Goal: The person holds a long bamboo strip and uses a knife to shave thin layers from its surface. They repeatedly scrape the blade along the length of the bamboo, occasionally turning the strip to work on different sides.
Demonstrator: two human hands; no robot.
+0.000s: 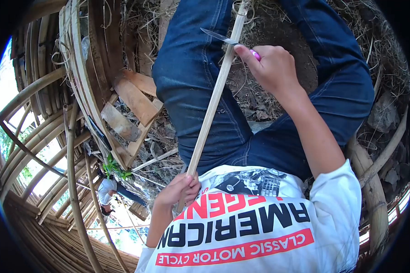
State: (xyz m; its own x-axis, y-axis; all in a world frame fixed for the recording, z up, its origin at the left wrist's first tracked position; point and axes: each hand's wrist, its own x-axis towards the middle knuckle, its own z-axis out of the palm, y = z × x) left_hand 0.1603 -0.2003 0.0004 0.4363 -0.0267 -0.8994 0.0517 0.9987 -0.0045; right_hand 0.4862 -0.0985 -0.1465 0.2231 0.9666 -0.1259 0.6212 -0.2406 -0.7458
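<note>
A long pale bamboo strip (214,98) runs slantwise from my waist up between my legs. Near my shirt hem, my left hand (180,187) is closed around its lower part, with the strip's end poking out below the fist. My right hand (274,66) grips a knife (217,36) by its pink handle. The blade lies across the strip near its upper end and points left, while my right thumb rests close to the strip's edge. A thin curl of shaving (238,8) shows at the top of the strip.
Bent bamboo strips (70,68) and poles stand on the left, beside several wooden boards (139,88). Another person (108,191) is farther off at lower left. Shavings (378,27) litter the ground, and a thick pole (371,200) stands at right.
</note>
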